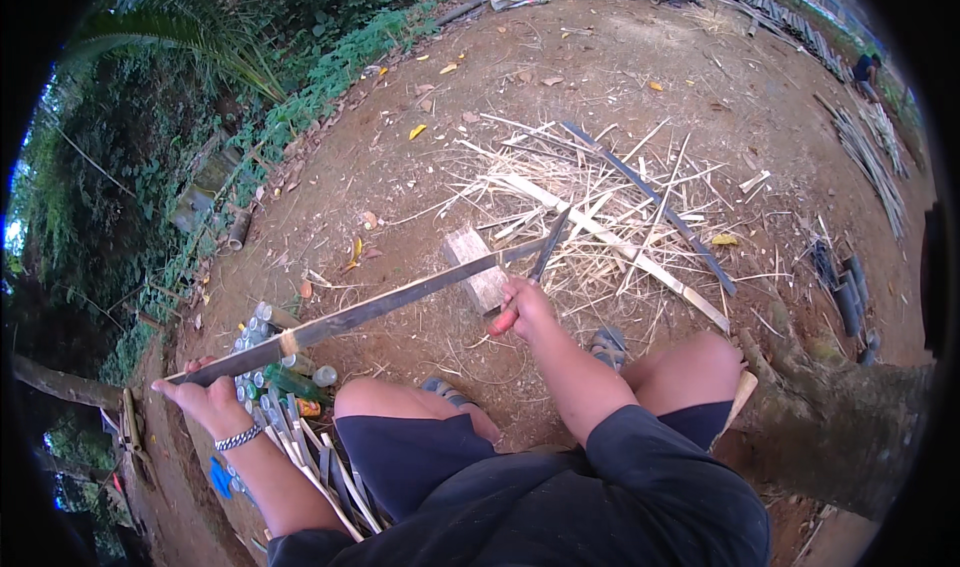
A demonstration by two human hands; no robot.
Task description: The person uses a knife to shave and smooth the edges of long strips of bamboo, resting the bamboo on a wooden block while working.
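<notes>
A wide fisheye camera, the left of a head-worn pair, looks steeply down and forward over the wearer's own body. The dark short-sleeved cloth shirt (pixel 520 512) lies nearest, along the lower edge — seen from above. Farther out come the bare left hand (pixel 208 404) and bare right hand (pixel 532 312), both close; beyond them the brown bare-dirt ground (pixel 600 77) curves away — the leafy green undergrowth (pixel 330 27) bordering it at upper left.

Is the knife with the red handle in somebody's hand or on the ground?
The knife is held: the right hand grips its red handle, and its dark blade sticks out past the hand.
</notes>
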